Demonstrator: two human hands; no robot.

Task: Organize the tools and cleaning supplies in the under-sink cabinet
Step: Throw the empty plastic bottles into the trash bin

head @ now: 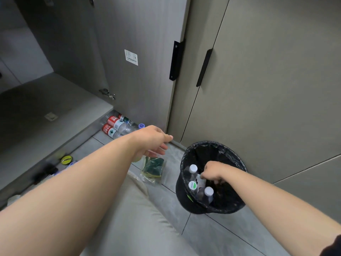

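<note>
Nearest, left of the black bin (186, 193), lies one grey-trousered leg (138, 218); the bin, lined with a dark bag, holds three white-capped bottles (193, 185) standing upright; the right hand (212, 173) reaches into the bin beside them, fingers curled downward, and I cannot tell what they grip; just left of the bin, the left hand (153, 139) pinches the top of one clear bag (153, 167), which holds green-and-yellow sponges; further left of the bin, by the cabinet base, sit one round yellow-and-black item (66, 159) and some blurred dark things; beyond the bag, at least three red-labelled bottles (112, 124) lie on their sides on the floor; behind the bin stand the cabinet doors, with two black handles (176, 60); the open door (118, 34) bears one white sticker (131, 57).
</note>
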